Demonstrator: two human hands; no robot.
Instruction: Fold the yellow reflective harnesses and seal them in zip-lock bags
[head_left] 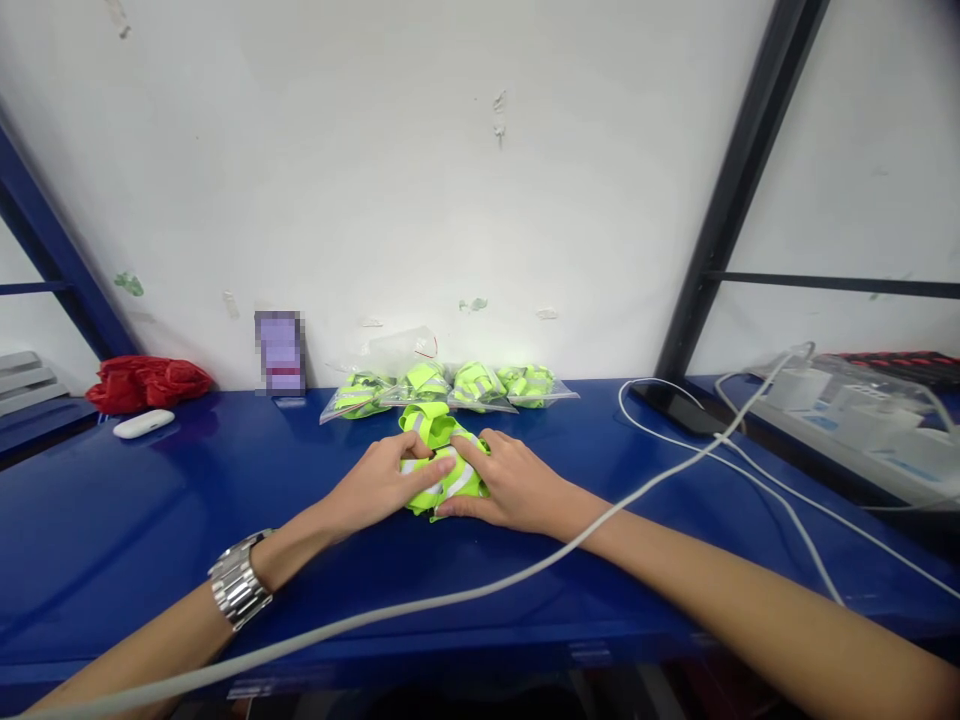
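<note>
A neon-yellow reflective vest [463, 478] with silvery stripes lies bunched into a small bundle on the blue tabletop [315, 600]. My left hand [390, 470] grips its left side, with the thumb laid across the front. From the right, my right hand [510, 480] holds the same bundle, thumb low at its front edge and fingers over the top. One loop of the vest stands up behind my fingers. Just beyond it, several similar yellow bundles sit in clear plastic bags [480, 385] in a row along the wall.
A white cable [480, 592] crosses in front of my forearms. At the right lie a dark phone [679, 408] and a power strip with white plugs [862, 420]. At the left are a red plastic bag [146, 382], a white case [144, 424] and an upright phone [281, 352].
</note>
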